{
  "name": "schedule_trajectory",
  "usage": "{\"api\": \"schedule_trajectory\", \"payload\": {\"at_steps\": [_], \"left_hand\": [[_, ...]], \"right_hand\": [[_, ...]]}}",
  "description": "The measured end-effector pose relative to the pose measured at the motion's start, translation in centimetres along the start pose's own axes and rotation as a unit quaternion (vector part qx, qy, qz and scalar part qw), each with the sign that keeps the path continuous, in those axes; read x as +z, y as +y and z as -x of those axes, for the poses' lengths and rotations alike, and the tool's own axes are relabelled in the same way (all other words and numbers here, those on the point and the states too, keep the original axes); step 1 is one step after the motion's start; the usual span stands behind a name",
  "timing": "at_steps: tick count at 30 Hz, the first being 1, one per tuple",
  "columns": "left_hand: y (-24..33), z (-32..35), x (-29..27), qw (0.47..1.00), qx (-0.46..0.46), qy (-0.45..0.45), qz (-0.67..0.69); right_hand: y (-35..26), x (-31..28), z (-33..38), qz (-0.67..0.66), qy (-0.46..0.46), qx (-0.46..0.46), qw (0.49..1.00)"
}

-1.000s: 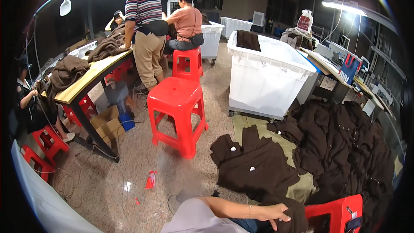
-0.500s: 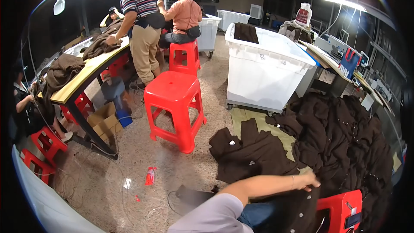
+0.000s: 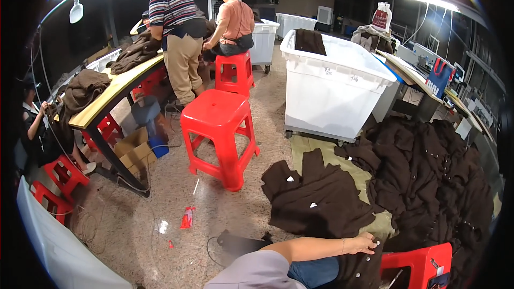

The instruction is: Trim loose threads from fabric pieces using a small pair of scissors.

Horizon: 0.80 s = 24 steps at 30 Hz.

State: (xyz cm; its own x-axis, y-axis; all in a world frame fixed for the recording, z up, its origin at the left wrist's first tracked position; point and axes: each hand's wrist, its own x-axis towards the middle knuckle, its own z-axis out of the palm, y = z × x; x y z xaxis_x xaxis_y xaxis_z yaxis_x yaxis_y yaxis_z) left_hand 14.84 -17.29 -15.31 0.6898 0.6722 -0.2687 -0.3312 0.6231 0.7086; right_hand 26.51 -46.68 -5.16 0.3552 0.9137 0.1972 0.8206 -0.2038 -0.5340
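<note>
My left hand (image 3: pixel 365 243) reaches across from the lower edge, its fingers closed at the upper edge of a dark brown buttoned garment (image 3: pixel 353 270). The garment drapes beside my blue-clad leg (image 3: pixel 316 272), and pale round buttons run down its edge. My right hand is out of sight. Just beyond my left arm, another brown garment (image 3: pixel 321 203) lies spread on a greenish cloth (image 3: pixel 347 167), with small white tags on it. To the right is a large heap of dark brown buttoned garments (image 3: pixel 423 176).
A red stool (image 3: pixel 409 259) with small dark items stands beside the garment. Ahead are another red stool (image 3: pixel 217 112) and a wheeled white bin (image 3: pixel 337 91). At the left, a standing person (image 3: pixel 176 10) works at a wooden-topped table (image 3: pixel 99 108); another person (image 3: pixel 235 24) sits beyond.
My left hand has moved nearer and slightly left, bringing the garment's edge with it. The seated person's raised arm has come down. The whole view has shifted slightly.
</note>
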Motion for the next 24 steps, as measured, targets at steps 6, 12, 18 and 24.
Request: {"api": "schedule_trajectory", "payload": {"at_steps": [6,12,18,24], "left_hand": [[0.9,0.8,-0.5,0.999,0.027,0.043,0.02],[2.0,2.6,0.8,0.997,0.007,0.071,0.0],[-0.1,2.7,0.1,0.998,0.032,0.051,0.026],[-0.9,1.3,-5.6,0.945,0.257,0.007,-0.203]], "right_hand": [[-1.9,1.0,-3.2,0.098,0.168,-0.549,0.813],[-5.8,0.6,-0.2,0.091,-0.005,-0.136,0.986],[-7.6,2.4,1.9,-0.097,-0.008,0.091,0.991],[-8.9,6.6,-1.6,-0.062,-0.011,0.147,0.987]]}}
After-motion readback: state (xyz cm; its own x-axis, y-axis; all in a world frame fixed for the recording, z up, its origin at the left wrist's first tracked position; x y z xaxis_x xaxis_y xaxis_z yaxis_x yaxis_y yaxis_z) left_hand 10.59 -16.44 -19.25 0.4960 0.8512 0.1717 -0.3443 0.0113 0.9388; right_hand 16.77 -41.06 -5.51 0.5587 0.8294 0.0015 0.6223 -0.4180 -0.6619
